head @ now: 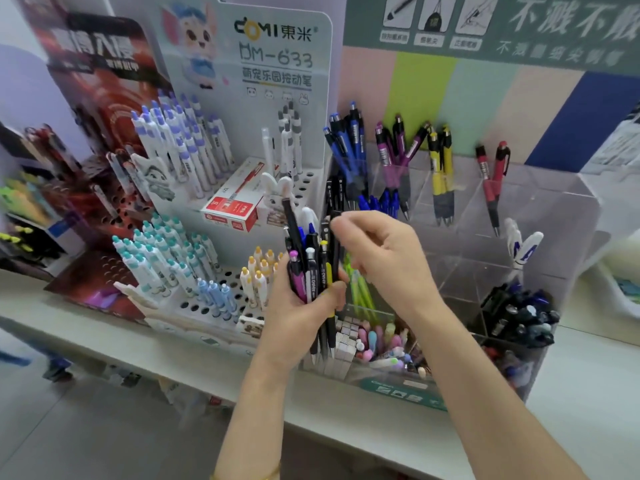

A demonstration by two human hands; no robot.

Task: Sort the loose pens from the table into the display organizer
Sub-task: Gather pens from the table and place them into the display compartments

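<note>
1. Nearest the camera, the left hand [304, 306] is clamped round a bundle of pens [311, 268]. They are black, blue, purple and yellow-trimmed barrels, held upright with tips down, above the front edge of the counter [104, 327].
2. The right hand [377, 251] is over the bundle from the right, its fingertips [341, 221] drawn together on the top end of one black pen [335, 244]. The frame is slightly blurred there, yet it reads as a pinch.
3. The step in hand appears to be drawing that single pen out of the bundle for sorting.
4. Done well, the pull runs straight up along the barrel while the left hand eases just enough to release it. The grip should not loosen so far that neighbouring pens ride up or slip down.
5. The display organizer [554, 209] — clear and divided into compartments — stands just behind and to the right of both hands, toward the counter's back edge.
6. Its rear compartments are sorted by colour: blue pens [346, 143], purple pens [394, 147], yellow pens [441, 157] and red pens [491, 174].
7. A few dark pens stand just behind the right fingertips, so the likely drop is a short reach.
</note>
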